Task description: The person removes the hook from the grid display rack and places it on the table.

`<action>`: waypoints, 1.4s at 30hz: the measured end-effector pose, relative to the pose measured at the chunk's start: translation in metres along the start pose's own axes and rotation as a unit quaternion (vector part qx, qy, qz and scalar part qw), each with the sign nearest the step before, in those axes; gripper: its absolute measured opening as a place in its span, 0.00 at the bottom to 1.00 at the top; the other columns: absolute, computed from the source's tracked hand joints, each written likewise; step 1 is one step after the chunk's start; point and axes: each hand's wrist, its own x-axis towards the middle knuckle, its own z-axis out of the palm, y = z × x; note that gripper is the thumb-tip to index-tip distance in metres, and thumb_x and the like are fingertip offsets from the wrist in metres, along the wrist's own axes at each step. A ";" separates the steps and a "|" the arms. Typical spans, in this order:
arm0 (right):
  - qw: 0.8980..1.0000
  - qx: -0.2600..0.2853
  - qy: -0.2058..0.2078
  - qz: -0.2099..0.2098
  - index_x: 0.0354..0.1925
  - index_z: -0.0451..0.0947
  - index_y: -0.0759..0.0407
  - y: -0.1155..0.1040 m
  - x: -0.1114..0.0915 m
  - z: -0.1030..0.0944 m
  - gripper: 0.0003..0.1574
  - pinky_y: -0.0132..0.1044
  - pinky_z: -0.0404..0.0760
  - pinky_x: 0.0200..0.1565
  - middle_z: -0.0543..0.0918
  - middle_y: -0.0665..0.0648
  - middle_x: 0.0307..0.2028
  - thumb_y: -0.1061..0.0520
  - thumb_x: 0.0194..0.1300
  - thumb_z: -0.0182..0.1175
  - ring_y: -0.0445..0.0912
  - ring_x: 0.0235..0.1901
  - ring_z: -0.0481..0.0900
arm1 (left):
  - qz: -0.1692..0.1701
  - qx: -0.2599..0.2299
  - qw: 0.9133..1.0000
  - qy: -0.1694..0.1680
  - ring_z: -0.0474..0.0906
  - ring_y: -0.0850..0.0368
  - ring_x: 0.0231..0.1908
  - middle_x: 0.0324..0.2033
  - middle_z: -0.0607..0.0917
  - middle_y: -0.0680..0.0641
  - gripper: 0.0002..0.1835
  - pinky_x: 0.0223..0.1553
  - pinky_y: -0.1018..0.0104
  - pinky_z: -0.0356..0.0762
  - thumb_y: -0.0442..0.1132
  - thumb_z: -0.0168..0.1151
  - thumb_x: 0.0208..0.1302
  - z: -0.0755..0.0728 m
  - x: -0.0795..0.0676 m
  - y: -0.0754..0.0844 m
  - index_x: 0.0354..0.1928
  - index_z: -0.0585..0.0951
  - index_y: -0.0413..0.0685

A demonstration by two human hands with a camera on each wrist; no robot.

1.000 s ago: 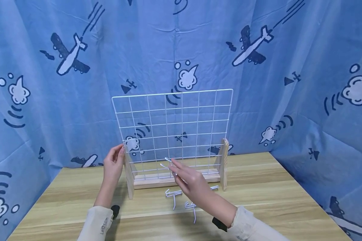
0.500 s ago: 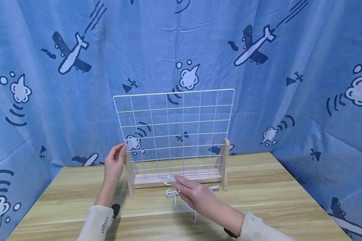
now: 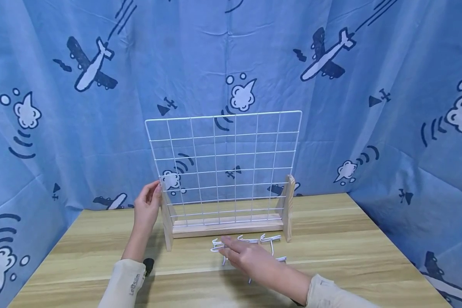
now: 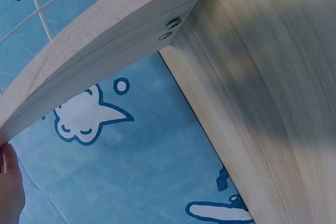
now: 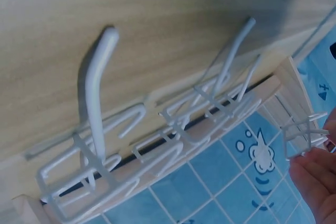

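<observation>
A white wire grid panel [image 3: 225, 154] stands upright in a wooden stand [image 3: 227, 227] with two side supports. My left hand [image 3: 147, 205] grips the upper end of the left support; in the left wrist view, fingers [image 4: 10, 184] touch that wooden piece [image 4: 94, 45]. My right hand [image 3: 254, 261] is low over the table in front of the stand. In the right wrist view it pinches a small white wire hook [image 5: 297, 139] between thumb and fingers. Several similar hooks [image 3: 270, 238] lie on the table around and partly beneath this hand, with prongs sticking up [image 5: 97, 87].
The wood-grain table [image 3: 81, 256] runs back to a blue curtain [image 3: 223, 51] printed with planes and clouds. Curtain sides [image 3: 427, 179] close in the left and right. A dark wrist band [image 3: 149, 266] shows at the left wrist.
My right hand has moved down from in front of the grid's lower rows to just above the hooks on the table, carrying its hook. The left hand stays at the left support.
</observation>
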 end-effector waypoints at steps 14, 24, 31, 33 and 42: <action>0.984 -0.037 -0.174 0.021 0.51 0.82 0.56 -0.015 -0.007 0.004 0.19 0.36 0.82 0.49 0.81 0.61 0.53 0.60 0.59 0.64 0.50 0.52 0.80 | 0.009 0.000 1.000 0.002 0.72 0.67 0.48 0.54 0.77 0.41 0.20 0.49 0.85 0.72 0.44 0.50 0.73 0.000 0.001 -0.001 0.61 0.73 0.40; 0.971 -0.064 -0.231 0.017 0.51 0.82 0.53 -0.017 -0.006 0.008 0.18 0.35 0.81 0.49 0.81 0.59 0.53 0.59 0.61 0.62 0.48 0.53 0.79 | -0.010 0.008 1.000 -0.007 0.70 0.68 0.48 0.56 0.75 0.37 0.19 0.49 0.87 0.70 0.38 0.48 0.75 0.001 -0.011 0.032 0.62 0.70 0.35; 0.969 -0.078 -0.233 0.011 0.53 0.81 0.53 -0.019 -0.008 0.010 0.21 0.35 0.82 0.49 0.80 0.58 0.55 0.61 0.59 0.61 0.49 0.53 0.79 | -0.021 0.009 1.000 -0.009 0.70 0.64 0.52 0.57 0.75 0.38 0.21 0.52 0.86 0.69 0.40 0.48 0.75 0.000 -0.013 0.036 0.63 0.70 0.36; 0.971 -0.096 -0.219 -0.006 0.52 0.81 0.53 -0.019 -0.011 0.013 0.20 0.35 0.82 0.49 0.80 0.58 0.55 0.61 0.61 0.59 0.48 0.53 0.79 | -0.024 0.008 1.000 -0.009 0.70 0.63 0.52 0.57 0.75 0.38 0.20 0.51 0.86 0.69 0.40 0.48 0.75 0.000 -0.013 0.035 0.63 0.70 0.36; 0.975 -0.132 -0.175 -0.033 0.51 0.81 0.58 -0.027 -0.014 0.015 0.22 0.36 0.80 0.52 0.82 0.61 0.52 0.46 0.72 0.51 0.51 0.51 0.80 | -0.022 0.008 1.000 -0.009 0.70 0.59 0.55 0.58 0.75 0.39 0.20 0.52 0.85 0.70 0.40 0.48 0.74 0.000 -0.012 0.036 0.62 0.70 0.37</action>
